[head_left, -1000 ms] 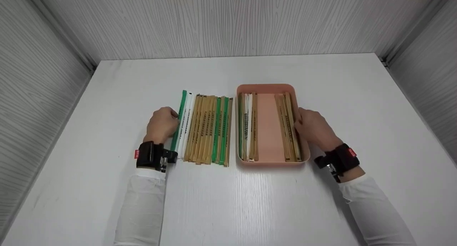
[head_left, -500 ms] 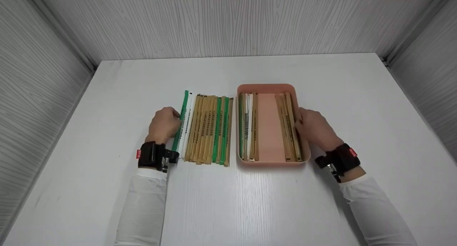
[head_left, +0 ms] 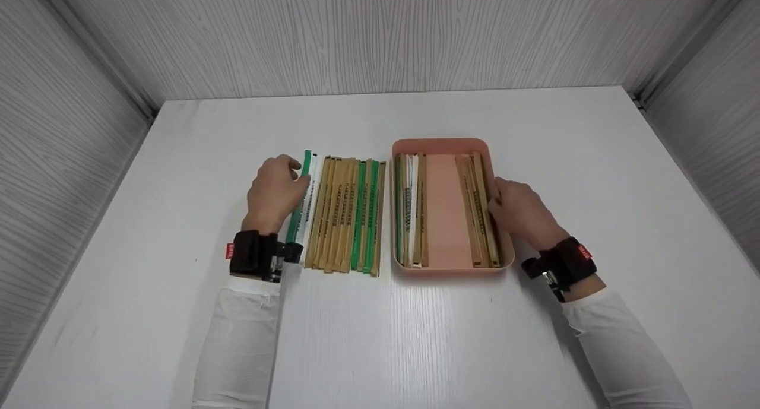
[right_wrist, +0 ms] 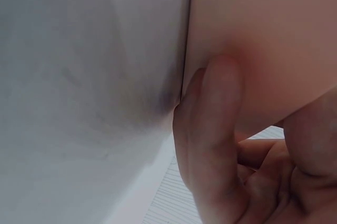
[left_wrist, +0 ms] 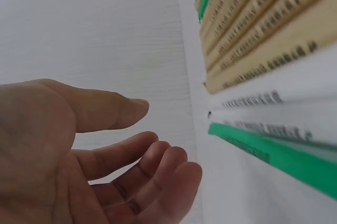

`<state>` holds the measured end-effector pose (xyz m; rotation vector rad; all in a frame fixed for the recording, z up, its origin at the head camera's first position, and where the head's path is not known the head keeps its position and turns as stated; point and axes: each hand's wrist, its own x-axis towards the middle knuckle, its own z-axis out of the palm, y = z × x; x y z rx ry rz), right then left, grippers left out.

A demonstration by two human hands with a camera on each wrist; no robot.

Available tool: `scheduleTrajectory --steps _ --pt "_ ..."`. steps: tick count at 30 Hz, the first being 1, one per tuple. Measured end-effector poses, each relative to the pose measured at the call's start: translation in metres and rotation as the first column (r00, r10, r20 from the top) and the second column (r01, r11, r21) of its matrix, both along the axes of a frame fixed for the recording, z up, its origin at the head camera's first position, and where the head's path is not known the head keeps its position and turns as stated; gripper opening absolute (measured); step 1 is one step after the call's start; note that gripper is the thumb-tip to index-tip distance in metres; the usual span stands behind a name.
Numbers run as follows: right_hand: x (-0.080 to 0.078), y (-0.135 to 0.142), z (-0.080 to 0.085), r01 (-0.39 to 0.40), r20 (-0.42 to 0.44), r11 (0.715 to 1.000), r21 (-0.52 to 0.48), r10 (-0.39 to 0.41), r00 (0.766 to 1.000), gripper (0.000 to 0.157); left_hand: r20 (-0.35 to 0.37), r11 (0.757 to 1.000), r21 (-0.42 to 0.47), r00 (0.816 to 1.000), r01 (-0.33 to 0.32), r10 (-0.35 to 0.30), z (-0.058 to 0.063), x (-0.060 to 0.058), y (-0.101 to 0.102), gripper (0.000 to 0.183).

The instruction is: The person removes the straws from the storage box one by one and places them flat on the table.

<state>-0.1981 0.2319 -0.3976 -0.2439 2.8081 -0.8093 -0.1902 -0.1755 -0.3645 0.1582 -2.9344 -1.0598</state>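
In the head view, a row of slim paper-wrapped sticks lies side by side on the table: a green stick (head_left: 307, 159) at the left end, white sticks (head_left: 311, 189), then brown sticks (head_left: 341, 213) with more green among them. My left hand (head_left: 274, 194) hovers over the green end, fingers apart. The left wrist view shows the hand (left_wrist: 47, 140) loosely bent, holding nothing, the green stick (left_wrist: 289, 163) beyond its fingertips. My right hand (head_left: 525, 213) grips the right wall of a pink tray (head_left: 445, 213). In the right wrist view, fingers press the tray wall (right_wrist: 284, 34).
Inside the tray, one group of wrapped sticks (head_left: 414, 213) lies along the left wall and another brown group (head_left: 478, 213) along the right. Bare pink floor separates them. White table (head_left: 404, 338) surrounds everything, with grey wood-grain panels (head_left: 380, 41) at the back and sides.
Half a second ago my left hand was nudging the row's green end slightly rightward. Now it has lifted, shifted away from me, and spread its fingers. My right hand stays on the tray.
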Motion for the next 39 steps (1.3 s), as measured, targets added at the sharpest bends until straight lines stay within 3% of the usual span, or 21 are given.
scheduleTrajectory --steps 5,8,13,15,17,20,23,25,30,39 --pt "-0.001 0.0 -0.001 -0.005 -0.01 1.0 -0.014 0.005 1.0 0.017 -0.062 0.995 -0.051 0.994 0.091 -0.094 0.024 -0.009 0.044 0.041" --pt "-0.001 0.001 -0.002 -0.008 -0.008 0.999 -0.04 0.008 1.0 0.018 -0.063 0.984 -0.09 0.985 0.154 -0.16 0.036 -0.016 0.077 0.041" --pt "0.001 0.001 -0.002 -0.002 -0.008 0.998 -0.057 0.002 1.0 0.017 -0.024 0.95 -0.152 0.96 0.272 -0.279 0.036 -0.024 0.135 0.027" --pt "0.002 0.002 -0.002 0.003 -0.006 0.999 -0.051 -0.003 1.0 0.017 -0.003 0.928 -0.188 0.944 0.323 -0.329 0.031 -0.026 0.158 0.014" --pt "0.002 0.002 -0.001 0.004 -0.003 0.999 -0.046 -0.004 1.0 0.017 0.037 0.899 -0.229 0.926 0.374 -0.376 0.024 -0.028 0.181 0.018" --pt "0.002 0.003 0.0 0.002 -0.005 0.999 -0.037 -0.002 1.0 0.017 0.108 0.838 -0.332 0.9 0.434 -0.423 0.013 -0.028 0.213 0.009" --pt "0.003 0.002 0.002 -0.011 -0.009 1.0 -0.022 0.011 1.0 0.02 0.168 0.773 -0.422 0.878 0.474 -0.448 0.003 -0.024 0.238 0.035" --pt "0.003 0.001 0.003 -0.018 -0.006 1.0 -0.009 0.018 1.0 0.023 0.191 0.737 -0.469 0.871 0.487 -0.453 -0.003 -0.021 0.248 0.048" --pt "0.002 -0.001 0.004 -0.021 0.004 1.0 0.009 0.021 1.0 0.026 0.212 0.715 -0.489 0.863 0.5 -0.459 -0.011 -0.016 0.258 0.02" --pt "0.001 0.001 0.001 -0.037 -0.04 0.999 0.006 0.037 0.999 0.027 0.192 0.75 -0.434 0.864 0.5 -0.465 -0.013 -0.017 0.248 0.01"
